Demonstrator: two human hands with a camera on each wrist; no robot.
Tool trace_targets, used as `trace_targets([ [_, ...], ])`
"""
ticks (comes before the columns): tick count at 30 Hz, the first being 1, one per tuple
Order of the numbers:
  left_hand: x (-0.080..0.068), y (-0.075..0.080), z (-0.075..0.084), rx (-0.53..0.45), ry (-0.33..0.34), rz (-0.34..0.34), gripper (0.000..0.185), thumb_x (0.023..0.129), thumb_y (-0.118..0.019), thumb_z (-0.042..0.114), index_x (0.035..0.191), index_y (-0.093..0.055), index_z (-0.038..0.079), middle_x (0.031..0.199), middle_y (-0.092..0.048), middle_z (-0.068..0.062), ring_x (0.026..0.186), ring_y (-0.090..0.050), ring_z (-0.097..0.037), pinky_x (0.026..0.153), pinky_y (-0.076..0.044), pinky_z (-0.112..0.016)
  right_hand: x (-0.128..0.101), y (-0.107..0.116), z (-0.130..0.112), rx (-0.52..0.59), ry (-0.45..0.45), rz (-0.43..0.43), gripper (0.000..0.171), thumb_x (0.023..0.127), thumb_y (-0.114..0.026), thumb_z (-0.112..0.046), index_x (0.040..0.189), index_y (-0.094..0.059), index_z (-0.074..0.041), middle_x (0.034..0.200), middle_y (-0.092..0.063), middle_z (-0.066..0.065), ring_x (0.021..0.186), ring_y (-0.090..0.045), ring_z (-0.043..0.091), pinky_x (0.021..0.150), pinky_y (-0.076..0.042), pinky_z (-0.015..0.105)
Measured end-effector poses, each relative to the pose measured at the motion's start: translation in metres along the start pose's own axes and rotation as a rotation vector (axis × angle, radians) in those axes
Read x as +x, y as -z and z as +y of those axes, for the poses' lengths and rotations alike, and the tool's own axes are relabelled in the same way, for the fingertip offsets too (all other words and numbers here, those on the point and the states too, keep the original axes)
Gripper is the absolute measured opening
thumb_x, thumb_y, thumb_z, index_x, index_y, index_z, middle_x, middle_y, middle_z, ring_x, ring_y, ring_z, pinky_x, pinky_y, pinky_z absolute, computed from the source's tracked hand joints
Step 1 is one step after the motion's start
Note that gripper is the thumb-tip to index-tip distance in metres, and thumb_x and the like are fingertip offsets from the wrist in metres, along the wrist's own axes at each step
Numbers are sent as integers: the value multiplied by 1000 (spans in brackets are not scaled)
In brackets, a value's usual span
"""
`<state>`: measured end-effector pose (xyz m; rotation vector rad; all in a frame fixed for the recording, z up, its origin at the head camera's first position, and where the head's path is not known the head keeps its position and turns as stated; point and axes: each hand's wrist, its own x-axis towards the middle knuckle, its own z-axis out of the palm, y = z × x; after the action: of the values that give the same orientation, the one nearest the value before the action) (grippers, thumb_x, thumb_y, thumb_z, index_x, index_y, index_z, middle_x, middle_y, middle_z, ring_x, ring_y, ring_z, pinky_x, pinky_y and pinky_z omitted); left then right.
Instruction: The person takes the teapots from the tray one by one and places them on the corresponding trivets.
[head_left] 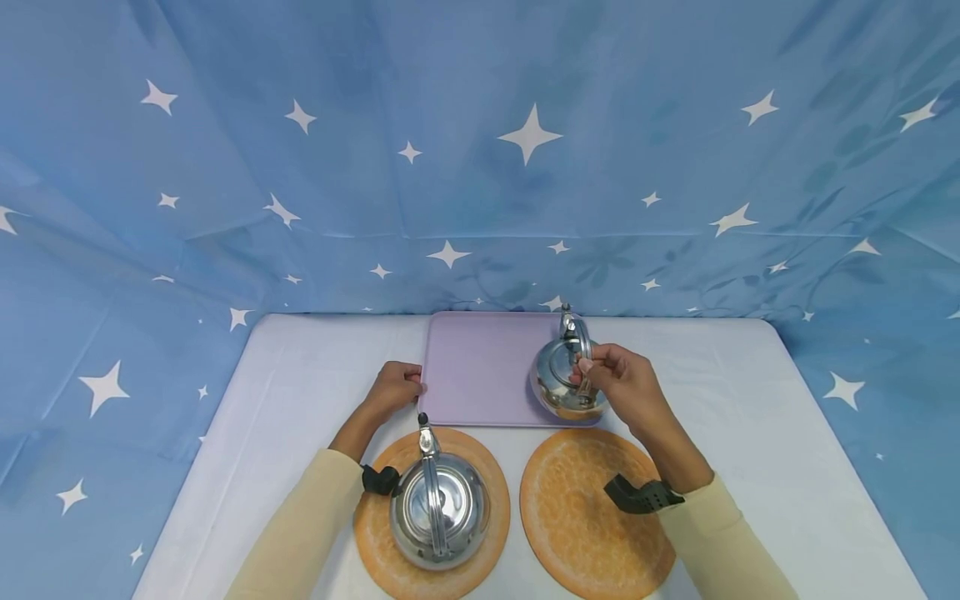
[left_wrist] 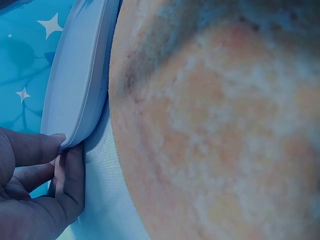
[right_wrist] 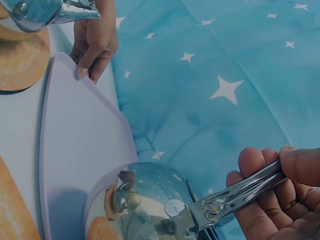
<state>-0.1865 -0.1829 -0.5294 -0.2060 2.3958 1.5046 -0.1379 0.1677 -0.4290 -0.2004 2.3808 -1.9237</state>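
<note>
Lilac tray [head_left: 480, 367] at centre; two shiny silver kettles [head_left: 438, 508] [head_left: 562, 375]; orange-slice patterned mats [head_left: 592, 517] at bottom; white tablecloth [head_left: 300, 392]; blue backdrop [head_left: 480, 150] with white stars; cream sleeves [head_left: 300, 533].

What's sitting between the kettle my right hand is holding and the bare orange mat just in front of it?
Nothing visible. The right hand grips the handle of the kettle on the lilac tray. The bare orange mat lies just beyond the tray's near rim. The other kettle stands on the left mat, off to the side.

Shiny steel kettle [head_left: 566, 379] upright on lilac tray [head_left: 480, 367].
</note>
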Motion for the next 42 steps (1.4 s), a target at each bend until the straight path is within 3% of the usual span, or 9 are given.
trace_targets([
  [9, 0, 0, 0, -7, 4, -6, 42, 87, -62, -6, 128, -55, -14, 87, -60, -13, 78, -56, -19, 65, -49, -27, -16, 4, -10, 8, 49, -19, 25, 100, -55, -11, 107, -57, 12, 93, -66, 21, 84, -67, 20, 78, -53, 29],
  [25, 2, 1, -1, -4, 8, -10, 43, 87, -61, -5, 128, -54, -14, 88, -60, -13, 79, -57, -20, 65, -49, -26, -41, 5, -28, -4, 39, -54, 22, 99, -57, -8, 106, -57, 12, 92, -66, 20, 85, -68, 22, 79, -54, 30],
  [32, 1, 2, 1, -5, -1, -9, 41, 87, -61, -5, 127, -55, -15, 89, -60, -14, 81, -58, -20, 67, -51, -28, -53, 4, -30, -40, 0, -47, 22, 98, -58, -10, 106, -58, 11, 93, -67, 17, 86, -68, 21, 79, -54, 30],
  [42, 3, 0, -2, -7, 1, -6, 42, 87, -61, -5, 128, -55, -14, 89, -60, -14, 82, -58, -21, 69, -52, -28, -70, 2, -26, -23, 31, -71, 21, 98, -57, -6, 107, -57, 13, 92, -67, 19, 85, -69, 23, 79, -54, 28],
])
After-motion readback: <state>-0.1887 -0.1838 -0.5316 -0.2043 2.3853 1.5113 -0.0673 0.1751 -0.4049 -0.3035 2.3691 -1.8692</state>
